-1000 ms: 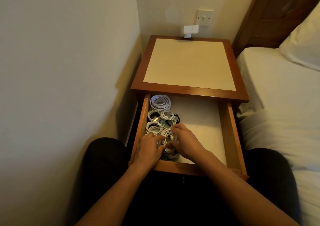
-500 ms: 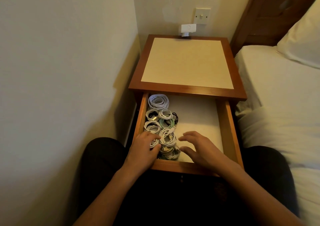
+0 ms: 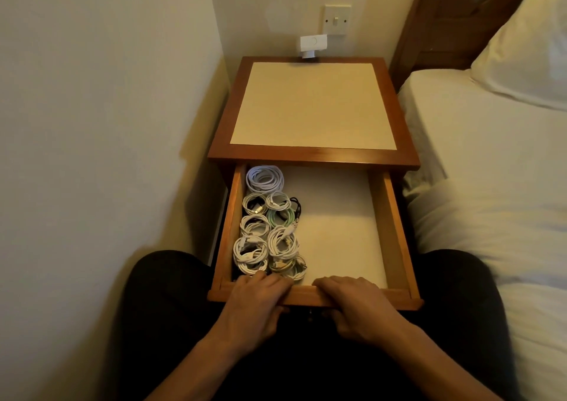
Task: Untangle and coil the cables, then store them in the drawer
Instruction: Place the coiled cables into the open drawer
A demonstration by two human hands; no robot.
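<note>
Bedroom corner, dim yellow light: bedside table stands between the wall on the left and the bed on the right. Its drawer stands wide open toward me. Cables are already inside, coiled and lying flat, packed in two rows along the drawer's left side. Rows run front-to-back, same as the slide direction. Mostly white coils, plus one green and one black.

Both hands are on the front board. Left hand and right hand each hook their fingers, held close together, over its top edge. Left thumb is on the outer face below. So both grip the board and hold nothing else. Left hand is nearer to the cables: closest coil lies just beyond its fingertips, and I cannot tell if it touches.

My judgement: coiling and storing are done, only closing remains. Drawer's long axis points straight away from me toward the back wall. Hands sit at the near end, one each side of the middle, so an even push fwd should do. Risks: fingertips caught inside the edge, or a jam from an uneven push.
</note>
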